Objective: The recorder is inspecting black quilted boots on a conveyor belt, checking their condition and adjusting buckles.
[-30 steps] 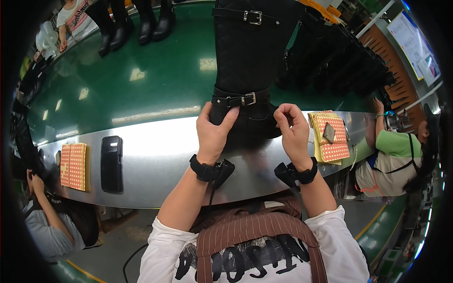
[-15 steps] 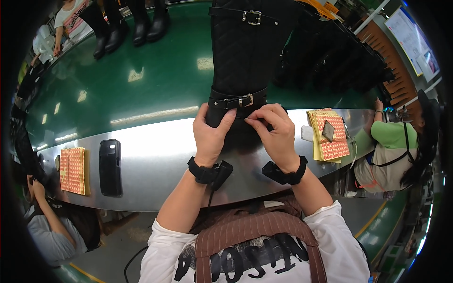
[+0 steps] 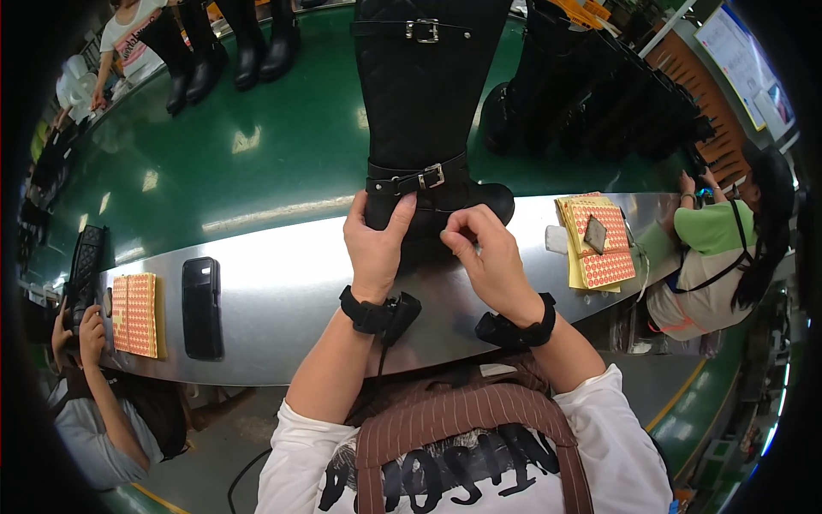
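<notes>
A tall black quilted boot [image 3: 415, 107] stands upright in front of me, its toe turned to the right. One strap with a silver buckle crosses the upper shaft, and another silver buckle [image 3: 431, 177] sits on the ankle strap. My left hand [image 3: 377, 244] grips the boot's lower part, its thumb pressed just beneath the ankle strap. My right hand [image 3: 486, 248] is closed in a pinch, thumb against forefinger, just in front of the boot's foot. Whatever is between those fingertips, if anything, is too small to make out. Both wrists wear black bands with small devices.
Orange-and-white sticker sheets [image 3: 599, 248] lie at right under a dark diamond-shaped piece; another sticker stack [image 3: 135, 315] and a black phone [image 3: 201, 308] lie left. More black boots [image 3: 591, 103] crowd the far right, others [image 3: 278, 51] the far left. Co-workers are at both sides.
My right hand has come away from the ankle strap, down toward me. The boot has shifted slightly left, and its toe now shows. At left, a co-worker's hands now hold a black boot.
</notes>
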Available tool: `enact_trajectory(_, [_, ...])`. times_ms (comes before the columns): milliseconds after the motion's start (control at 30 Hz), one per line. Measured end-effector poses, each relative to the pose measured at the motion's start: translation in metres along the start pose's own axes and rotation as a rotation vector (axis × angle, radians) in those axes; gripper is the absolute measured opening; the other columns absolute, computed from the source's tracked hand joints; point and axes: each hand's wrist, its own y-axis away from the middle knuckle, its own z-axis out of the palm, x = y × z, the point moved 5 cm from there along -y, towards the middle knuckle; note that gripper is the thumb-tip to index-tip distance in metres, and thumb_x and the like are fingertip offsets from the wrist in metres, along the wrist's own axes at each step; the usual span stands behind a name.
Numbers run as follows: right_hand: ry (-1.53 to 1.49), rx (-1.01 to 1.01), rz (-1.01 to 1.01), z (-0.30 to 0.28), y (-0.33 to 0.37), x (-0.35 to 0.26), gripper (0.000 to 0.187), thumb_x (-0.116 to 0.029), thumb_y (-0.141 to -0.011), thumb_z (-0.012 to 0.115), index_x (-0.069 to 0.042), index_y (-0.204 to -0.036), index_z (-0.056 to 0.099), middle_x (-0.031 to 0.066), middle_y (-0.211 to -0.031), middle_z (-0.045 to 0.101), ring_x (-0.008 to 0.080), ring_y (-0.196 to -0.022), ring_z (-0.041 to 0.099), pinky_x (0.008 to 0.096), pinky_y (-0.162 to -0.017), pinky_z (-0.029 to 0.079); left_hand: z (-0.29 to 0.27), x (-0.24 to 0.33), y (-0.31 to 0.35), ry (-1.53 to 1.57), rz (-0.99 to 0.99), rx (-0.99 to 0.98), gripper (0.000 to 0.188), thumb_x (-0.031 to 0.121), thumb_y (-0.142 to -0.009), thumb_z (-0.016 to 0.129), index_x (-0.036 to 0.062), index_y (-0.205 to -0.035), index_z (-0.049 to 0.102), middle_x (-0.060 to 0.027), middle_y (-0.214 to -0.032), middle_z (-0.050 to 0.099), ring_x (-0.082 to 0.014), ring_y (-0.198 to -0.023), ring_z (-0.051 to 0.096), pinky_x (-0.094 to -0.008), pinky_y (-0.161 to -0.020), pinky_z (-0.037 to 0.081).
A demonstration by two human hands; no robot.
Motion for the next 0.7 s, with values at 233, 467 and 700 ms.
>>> enact_trajectory(233, [-0.203,0.266,0.048,-0.044,0.025,0.023,0.011,-0.003,-0.088,0.064,0.000,-0.097,0.058,0.0064,-0.082,0.067,0.0124,-0.065,0.064,0.0227,-0.063,0.049,0.006,0.001,-0.001,0.150,-0.068,-0.010,0.033,0.020,-0.083,0.075,-0.0003,-0.105,0.062,-0.0037,-0.098,0.065,-0.0100,-0.090,0.057,-0.0236,-0.082,0.044])
enact_trajectory(467, [0.137,0.319,0.143,-0.099,0.059,0.041,0.015,-0.014,-0.076,0.077,-0.004,-0.078,0.066,0.0041,-0.073,0.068,0.0151,-0.061,0.065,0.0289,-0.058,0.047,-0.008,-0.002,-0.003,0.076,-0.041,-0.009,0.037,0.015,-0.085,0.072,0.0007,-0.116,0.059,-0.0030,-0.107,0.062,-0.0117,-0.097,0.057,-0.0264,-0.092,0.042])
enact_trajectory(700, [0.925,0.485,0.662,-0.275,0.078,0.182,0.024,-0.027,-0.086,0.063,-0.009,-0.101,0.069,0.0126,-0.088,0.070,0.0348,-0.083,0.066,0.0421,-0.073,0.051,0.001,-0.003,0.001,-0.050,-0.042,-0.051,0.036,0.018,-0.082,0.074,0.0013,-0.110,0.059,-0.0023,-0.102,0.062,-0.0115,-0.093,0.056,-0.0265,-0.089,0.042])
